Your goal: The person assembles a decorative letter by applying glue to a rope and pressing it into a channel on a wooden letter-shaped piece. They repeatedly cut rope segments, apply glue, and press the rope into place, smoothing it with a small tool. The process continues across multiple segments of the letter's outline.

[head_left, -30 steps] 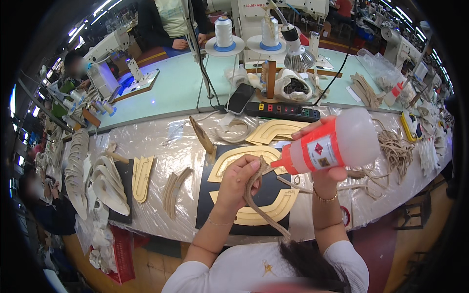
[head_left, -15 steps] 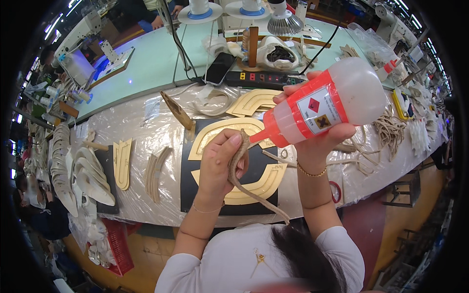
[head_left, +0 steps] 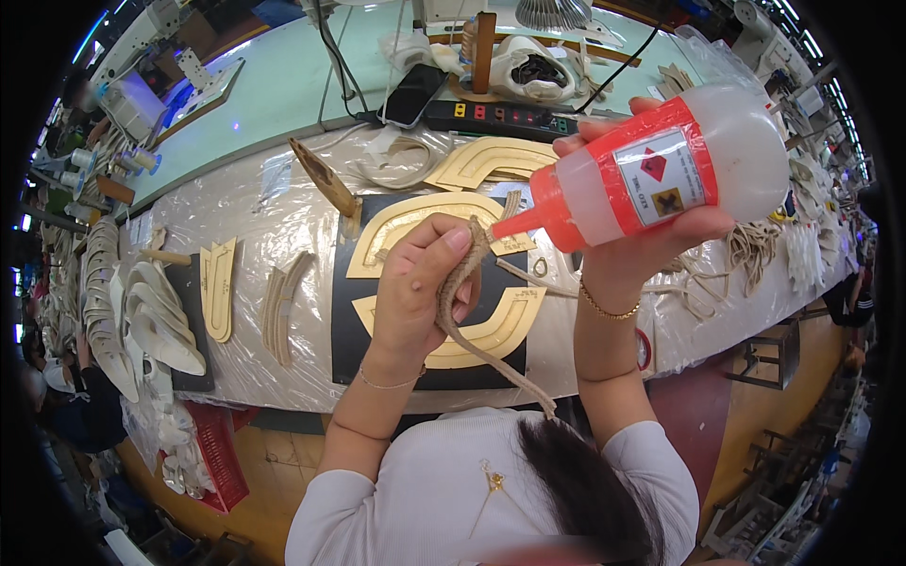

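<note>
My left hand (head_left: 415, 283) is closed on a beige braided strap (head_left: 500, 363), pinching it near its upper end. The strap's lower end hangs toward my chest. In my right hand (head_left: 656, 245) is a translucent squeeze bottle (head_left: 746, 151) with a red cap and nozzle, red bands and a label with hazard symbols. It is tilted with the nozzle tip down at the strap's upper end; I cannot tell if they touch. Beneath my hands, cream curved templates (head_left: 491, 330) lie on a black board (head_left: 351, 330). Any liquid leaving the nozzle is too small to make out.
A wooden peg-like tool (head_left: 321, 179) stands at the board's far left corner. Strap pieces (head_left: 280, 307) and stacked shoe parts (head_left: 156, 316) lie to the left. Behind are a power strip (head_left: 500, 118), a phone (head_left: 413, 94) and a white shoe (head_left: 528, 71). Tangled cords (head_left: 755, 250) lie right.
The whole view has shifted a little. The bottle is slightly more level, its nozzle still by the strap's upper end. My left hand keeps its pinch on the strap.
</note>
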Motion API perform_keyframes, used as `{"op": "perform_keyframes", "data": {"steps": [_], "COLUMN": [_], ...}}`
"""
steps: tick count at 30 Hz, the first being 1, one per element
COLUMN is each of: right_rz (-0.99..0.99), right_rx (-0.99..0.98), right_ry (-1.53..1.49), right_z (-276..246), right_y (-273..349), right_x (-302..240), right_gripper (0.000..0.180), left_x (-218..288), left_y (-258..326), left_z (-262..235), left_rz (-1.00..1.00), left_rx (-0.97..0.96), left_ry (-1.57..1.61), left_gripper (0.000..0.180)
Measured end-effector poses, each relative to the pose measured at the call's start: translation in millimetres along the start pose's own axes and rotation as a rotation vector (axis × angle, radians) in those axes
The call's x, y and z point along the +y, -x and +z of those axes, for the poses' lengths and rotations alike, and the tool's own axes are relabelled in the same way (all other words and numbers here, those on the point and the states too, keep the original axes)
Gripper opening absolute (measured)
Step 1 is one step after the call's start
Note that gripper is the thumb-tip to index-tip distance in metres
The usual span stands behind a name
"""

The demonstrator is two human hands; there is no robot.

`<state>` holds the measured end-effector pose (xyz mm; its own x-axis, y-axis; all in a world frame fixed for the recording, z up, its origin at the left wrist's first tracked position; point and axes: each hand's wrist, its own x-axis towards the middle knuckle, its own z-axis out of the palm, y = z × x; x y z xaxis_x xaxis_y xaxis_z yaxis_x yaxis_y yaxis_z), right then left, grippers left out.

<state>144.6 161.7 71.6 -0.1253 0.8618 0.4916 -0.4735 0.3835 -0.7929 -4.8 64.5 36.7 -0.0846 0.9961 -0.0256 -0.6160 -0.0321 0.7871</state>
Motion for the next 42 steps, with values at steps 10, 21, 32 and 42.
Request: {"op": "perform_keyframes", "data": {"steps": [10, 21, 32, 42], "right_rz": [-0.022, -0.033, -0.151, -0.011], "right_rx": [-0.083, -0.029, 0.145, 0.31], "right_ry": [0.031, -0.069, 0.24, 0.162], "right_z": [-0.7, -1.2, -27.1, -99.0], "right_y": [-2.0, -6.1, 0.0, 36.4], "right_x": [1.2, 14.6, 32.9, 34.9], "right_gripper": [0.114, 0.109, 0.094, 0.092], "left_x": [-0.7, -2.3, -13.2, -47.4], "left_y": [1.5, 3.8, 20.4, 90.0], "left_z": [-1.1, -1.4, -50.5, -177.4], "left_rz": [-0.025, -0.031, 0.057, 0.171], "left_rx": [-0.007, -0.035, 0.247, 1.02], "left_ry": [-0.015, -0.014, -0.016, -1.21], "left_gripper": [0.022, 0.019, 0.018, 0.046]}}
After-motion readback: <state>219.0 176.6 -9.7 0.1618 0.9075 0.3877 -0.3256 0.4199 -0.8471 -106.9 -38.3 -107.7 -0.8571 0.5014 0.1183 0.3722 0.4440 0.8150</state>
